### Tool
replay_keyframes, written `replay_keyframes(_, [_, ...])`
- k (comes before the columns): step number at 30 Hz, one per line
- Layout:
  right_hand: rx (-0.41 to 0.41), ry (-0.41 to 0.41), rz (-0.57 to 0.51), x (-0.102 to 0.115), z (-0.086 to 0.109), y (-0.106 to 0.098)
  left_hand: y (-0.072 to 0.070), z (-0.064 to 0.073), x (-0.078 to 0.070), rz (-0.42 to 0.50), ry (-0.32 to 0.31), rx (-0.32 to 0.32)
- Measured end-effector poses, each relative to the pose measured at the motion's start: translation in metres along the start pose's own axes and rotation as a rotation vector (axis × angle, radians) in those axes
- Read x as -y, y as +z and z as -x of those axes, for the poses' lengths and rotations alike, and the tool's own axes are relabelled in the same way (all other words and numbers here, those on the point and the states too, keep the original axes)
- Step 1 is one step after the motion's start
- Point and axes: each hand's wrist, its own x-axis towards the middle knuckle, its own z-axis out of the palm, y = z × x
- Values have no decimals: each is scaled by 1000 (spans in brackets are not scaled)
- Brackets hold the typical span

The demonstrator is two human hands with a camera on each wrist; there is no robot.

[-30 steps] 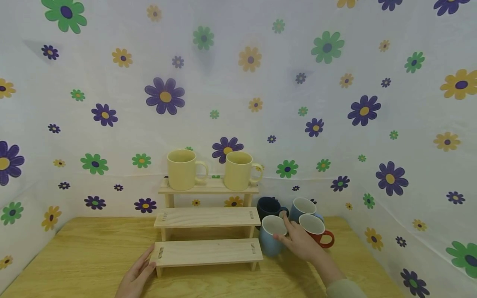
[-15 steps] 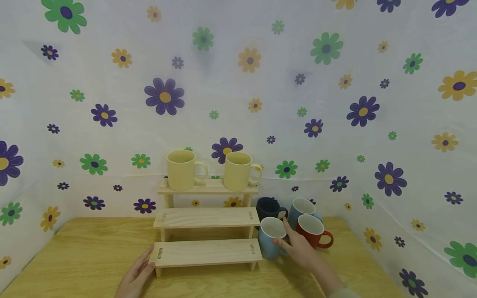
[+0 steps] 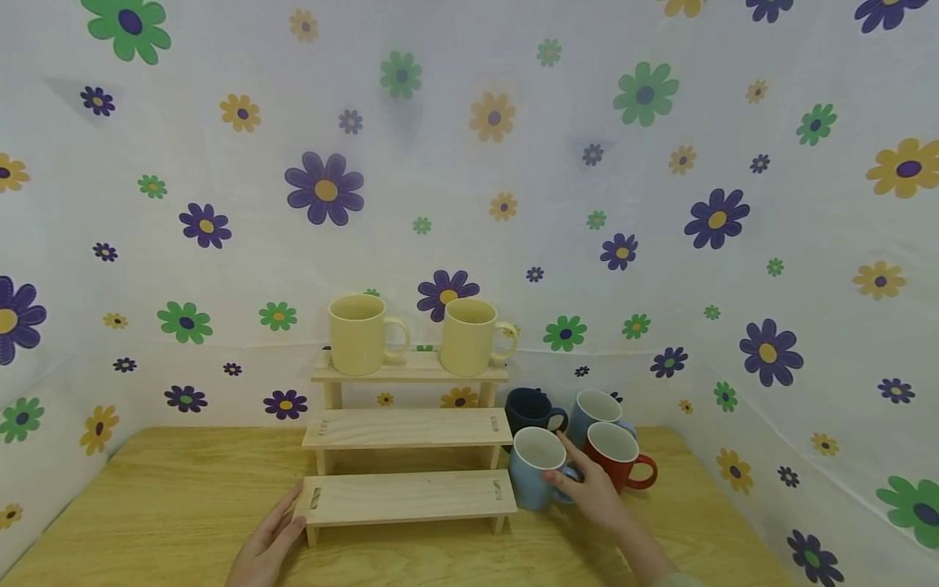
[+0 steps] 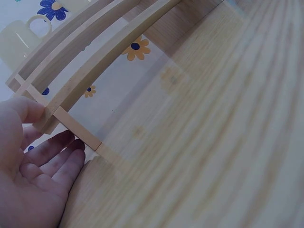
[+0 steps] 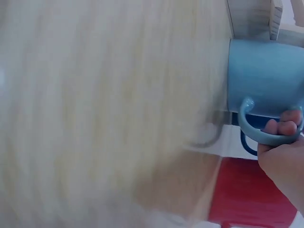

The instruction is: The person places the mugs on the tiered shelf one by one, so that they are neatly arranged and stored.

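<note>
Step in hand, judged: securing the near light blue mug (image 3: 530, 483) by its handle. The right hand (image 3: 592, 493) had its fingers hooked through that handle, clamped on it. The mug stood upright just beside the right end of the lowest board; contact with the board could not be told. The left hand (image 3: 266, 545) gripped the left front end of the three-tier wooden rack (image 3: 411, 497), apparently to steady it. Any lift would call for a firm handle hold and clearance from the red mug (image 3: 616, 466), dark blue mug (image 3: 522, 416) and second light blue mug (image 3: 582, 417) behind. Two yellow mugs (image 3: 358, 341) stood upright on the top tier; the lower two boards were bare. Surface: light wood-grain table (image 3: 161, 505). Room: white wall covering (image 3: 455, 179), printed with green, yellow and purple flowers, enclosed the back and sides.
</note>
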Motion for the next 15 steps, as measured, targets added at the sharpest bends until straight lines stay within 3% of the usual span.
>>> replay_keyframes(6, [-94, -15, -95, -6, 1, 5, 0, 0, 0, 6, -4, 4])
replay_keyframes(15, [-147, 74, -214, -5, 6, 9, 0, 0, 1, 7, -1, 5])
